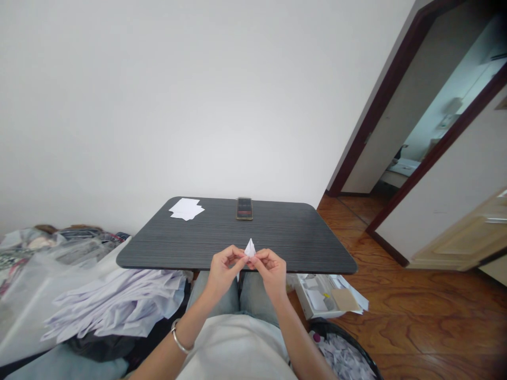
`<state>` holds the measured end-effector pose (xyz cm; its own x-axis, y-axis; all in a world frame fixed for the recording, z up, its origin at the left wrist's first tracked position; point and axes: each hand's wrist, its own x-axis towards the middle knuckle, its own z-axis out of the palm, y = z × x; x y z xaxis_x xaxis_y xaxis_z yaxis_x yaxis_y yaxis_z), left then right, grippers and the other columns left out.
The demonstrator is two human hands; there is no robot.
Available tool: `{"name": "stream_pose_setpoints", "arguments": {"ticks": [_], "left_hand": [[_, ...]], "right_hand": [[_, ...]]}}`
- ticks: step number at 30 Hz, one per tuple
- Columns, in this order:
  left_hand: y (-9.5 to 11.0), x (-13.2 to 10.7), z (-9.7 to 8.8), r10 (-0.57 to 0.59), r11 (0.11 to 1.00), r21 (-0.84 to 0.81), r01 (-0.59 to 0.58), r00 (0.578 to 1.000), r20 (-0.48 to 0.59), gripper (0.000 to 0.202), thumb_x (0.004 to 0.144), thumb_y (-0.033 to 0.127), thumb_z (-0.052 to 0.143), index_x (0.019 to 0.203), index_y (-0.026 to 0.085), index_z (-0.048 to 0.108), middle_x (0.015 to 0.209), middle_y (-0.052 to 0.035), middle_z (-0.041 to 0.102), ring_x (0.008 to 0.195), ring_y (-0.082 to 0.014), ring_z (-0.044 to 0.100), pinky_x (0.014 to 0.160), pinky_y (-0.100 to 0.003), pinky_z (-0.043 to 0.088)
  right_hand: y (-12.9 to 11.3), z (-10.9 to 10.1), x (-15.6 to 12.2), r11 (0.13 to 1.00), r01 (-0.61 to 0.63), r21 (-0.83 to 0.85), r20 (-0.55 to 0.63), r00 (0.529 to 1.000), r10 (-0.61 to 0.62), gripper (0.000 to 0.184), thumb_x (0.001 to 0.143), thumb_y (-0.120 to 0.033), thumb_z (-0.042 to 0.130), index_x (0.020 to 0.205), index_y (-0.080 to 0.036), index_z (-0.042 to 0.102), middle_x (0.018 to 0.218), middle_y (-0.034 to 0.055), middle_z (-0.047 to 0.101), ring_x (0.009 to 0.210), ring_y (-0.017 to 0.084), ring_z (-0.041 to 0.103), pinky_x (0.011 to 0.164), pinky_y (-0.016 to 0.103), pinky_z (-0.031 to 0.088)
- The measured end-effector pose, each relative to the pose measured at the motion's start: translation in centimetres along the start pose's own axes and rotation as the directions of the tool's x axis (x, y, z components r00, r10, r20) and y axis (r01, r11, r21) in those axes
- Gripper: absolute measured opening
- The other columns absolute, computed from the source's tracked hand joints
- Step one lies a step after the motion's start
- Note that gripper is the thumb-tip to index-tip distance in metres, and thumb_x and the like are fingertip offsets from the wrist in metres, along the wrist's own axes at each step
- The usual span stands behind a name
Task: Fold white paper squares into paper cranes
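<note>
A small folded piece of white paper (250, 248) with a pointed tip sticks up between my two hands, just above the near edge of the dark wood-grain table (222, 240). My left hand (224, 266) pinches it from the left with closed fingers; a silver bangle sits on that wrist. From the right, my right hand (270, 268) pinches the same paper. Both hands hover over my lap, close to the table's front edge.
A stack of white paper sheets (186, 208) lies at the table's far left and a phone (244, 208) at its far middle. Loose white sheets (119, 303) pile up left of me. A box of papers (327, 295) and a bin (344, 356) stand at right, with a doorway (428, 137) beyond.
</note>
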<state>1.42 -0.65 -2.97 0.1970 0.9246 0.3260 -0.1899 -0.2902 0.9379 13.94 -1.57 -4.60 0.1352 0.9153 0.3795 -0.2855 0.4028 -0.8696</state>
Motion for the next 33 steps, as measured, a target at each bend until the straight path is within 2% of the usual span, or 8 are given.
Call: {"name": "stream_pose_setpoints", "arguments": {"ticks": [5,10,16,21,27,33], "left_hand": [[-0.27,0.13,0.24,-0.059,0.996,-0.072,0.056,0.997,-0.047,0.017,0.067,0.024,0.068,0.065,0.014,0.054,0.062,0.0004,0.062,0.057,-0.0117,0.060,0.059,-0.023,0.048],[-0.21,0.17,0.46,-0.107,0.989,-0.107,0.102,0.993,-0.050,0.020,0.066,0.025,0.069,0.069,0.014,0.053,0.062,0.0005,0.062,0.056,-0.0111,0.059,0.057,-0.023,0.048],[-0.28,0.30,0.58,-0.140,0.983,-0.129,0.132,0.989,-0.052,0.022,0.065,0.024,0.069,0.072,0.014,0.051,0.062,0.0004,0.063,0.055,-0.0096,0.058,0.056,-0.021,0.046],[-0.31,0.34,0.56,-0.161,0.980,-0.131,0.150,0.984,-0.074,0.024,0.064,0.025,0.070,0.074,0.015,0.051,0.063,0.0013,0.062,0.055,-0.0093,0.056,0.054,-0.020,0.046],[-0.21,0.37,0.43,-0.145,0.984,-0.113,0.137,0.987,-0.066,0.023,0.066,0.026,0.068,0.074,0.015,0.051,0.064,0.0010,0.061,0.055,-0.0099,0.056,0.055,-0.021,0.045],[-0.42,0.38,0.08,-0.134,0.989,-0.066,0.133,0.991,-0.022,0.020,0.069,0.025,0.066,0.074,0.015,0.051,0.062,0.0017,0.061,0.055,-0.0102,0.057,0.057,-0.021,0.044]], "right_hand": [[-0.28,0.33,0.19,0.997,-0.074,0.024,-0.043,0.996,0.075,0.016,0.066,-0.024,0.070,0.060,-0.015,0.058,0.053,-0.0024,0.058,0.048,0.010,0.055,0.048,0.022,0.045],[-0.36,0.34,0.27,0.991,-0.129,0.045,-0.068,0.989,0.132,0.020,0.064,-0.025,0.071,0.061,-0.016,0.053,0.051,-0.0033,0.059,0.044,0.009,0.054,0.046,0.020,0.045],[-0.31,0.29,0.37,0.985,-0.146,0.088,-0.057,0.987,0.151,0.028,0.065,-0.022,0.071,0.081,-0.020,0.048,0.048,-0.0089,0.055,0.041,0.008,0.053,0.042,0.017,0.042],[-0.21,0.23,0.51,0.983,-0.178,0.055,-0.036,0.983,0.180,0.028,0.065,-0.024,0.070,0.085,-0.018,0.052,0.048,-0.0085,0.054,0.041,0.009,0.053,0.042,0.019,0.042],[0.10,0.01,0.51,0.969,-0.243,0.056,-0.013,0.970,0.244,0.020,0.066,-0.030,0.069,0.075,-0.016,0.059,0.054,-0.0017,0.063,0.044,0.010,0.056,0.044,0.021,0.045],[0.38,0.03,0.42,0.966,-0.252,0.049,-0.034,0.967,0.254,0.021,0.064,-0.033,0.070,0.065,-0.015,0.058,0.050,-0.0015,0.062,0.041,0.010,0.055,0.042,0.020,0.044]]}}
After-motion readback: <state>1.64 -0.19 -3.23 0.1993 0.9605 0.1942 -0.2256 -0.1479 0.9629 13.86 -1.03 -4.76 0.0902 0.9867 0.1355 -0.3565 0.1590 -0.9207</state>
